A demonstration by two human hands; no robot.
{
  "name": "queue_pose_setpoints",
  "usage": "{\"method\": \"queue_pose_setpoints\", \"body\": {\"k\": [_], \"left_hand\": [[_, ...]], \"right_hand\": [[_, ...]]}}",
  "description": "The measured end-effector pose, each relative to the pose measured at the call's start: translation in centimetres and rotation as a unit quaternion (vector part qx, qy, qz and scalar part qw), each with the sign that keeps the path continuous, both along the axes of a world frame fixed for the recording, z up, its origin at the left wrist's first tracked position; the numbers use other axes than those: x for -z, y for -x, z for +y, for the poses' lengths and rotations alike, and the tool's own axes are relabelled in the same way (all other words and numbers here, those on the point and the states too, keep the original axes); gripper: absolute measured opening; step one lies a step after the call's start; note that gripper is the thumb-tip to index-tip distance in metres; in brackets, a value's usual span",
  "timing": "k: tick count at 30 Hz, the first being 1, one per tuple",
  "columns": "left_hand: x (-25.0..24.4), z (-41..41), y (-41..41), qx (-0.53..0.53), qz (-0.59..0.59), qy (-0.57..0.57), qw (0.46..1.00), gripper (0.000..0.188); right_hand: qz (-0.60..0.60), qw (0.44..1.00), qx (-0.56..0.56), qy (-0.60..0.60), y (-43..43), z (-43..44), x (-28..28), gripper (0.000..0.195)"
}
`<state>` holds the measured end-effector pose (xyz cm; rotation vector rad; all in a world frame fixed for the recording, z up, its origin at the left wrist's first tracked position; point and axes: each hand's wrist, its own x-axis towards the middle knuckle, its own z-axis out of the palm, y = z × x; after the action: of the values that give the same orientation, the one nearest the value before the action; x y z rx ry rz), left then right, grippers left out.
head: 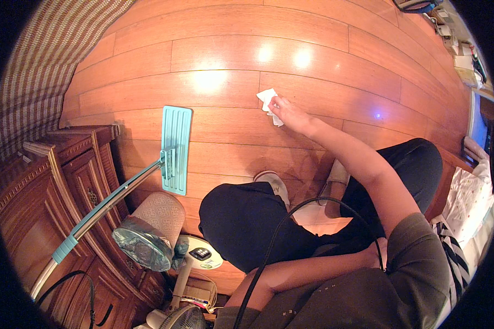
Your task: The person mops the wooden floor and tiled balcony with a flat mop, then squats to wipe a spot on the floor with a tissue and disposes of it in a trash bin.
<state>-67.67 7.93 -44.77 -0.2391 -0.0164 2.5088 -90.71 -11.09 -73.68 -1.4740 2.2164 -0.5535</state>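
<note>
My right hand (pixel 290 115) reaches down to the wood-plank floor (pixel 230 123) and pinches a crumpled white tissue (pixel 266 97) between thumb and fingers. Part of the tissue sticks out on either side of the fingers, against the boards. Folded across my waist, my left forearm ends in my left hand (pixel 375 253), which lies by my right upper arm. Its fingers are mostly hidden, so what they do is unclear. Between my bent knees a slipper (pixel 273 187) shows on one foot.
Left of me, a turquoise flat mop (pixel 176 148) leans across a carved wooden cabinet (pixel 82 181). Beside it stand a bag-lined waste bin (pixel 160 218) and a fan base with buttons (pixel 201 251). A black cable (pixel 267 255) loops before my body. A striped curtain (pixel 53 53) hangs at upper left.
</note>
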Motion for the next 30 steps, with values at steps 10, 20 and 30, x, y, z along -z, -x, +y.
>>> {"method": "queue_pose_setpoints", "body": {"k": [10, 20, 30], "left_hand": [[4.3, 6.7, -3.5, 0.157, 0.033, -0.117, 0.98, 0.044], [3.5, 1.5, -0.9, 0.144, 0.068, -0.045, 0.986, 0.044], [1.3, -2.5, 3.2, 0.189, 0.236, 0.09, 0.949, 0.045]], "right_hand": [[-0.082, 0.993, 0.007, 0.089, 0.4, -1.9, 0.2, 0.014], [0.015, 0.996, -0.008, 0.09, -0.3, -4.2, 1.4, 0.019], [-0.258, 0.907, 0.302, 0.138, 2.8, -5.9, 3.0, 0.024]]}}
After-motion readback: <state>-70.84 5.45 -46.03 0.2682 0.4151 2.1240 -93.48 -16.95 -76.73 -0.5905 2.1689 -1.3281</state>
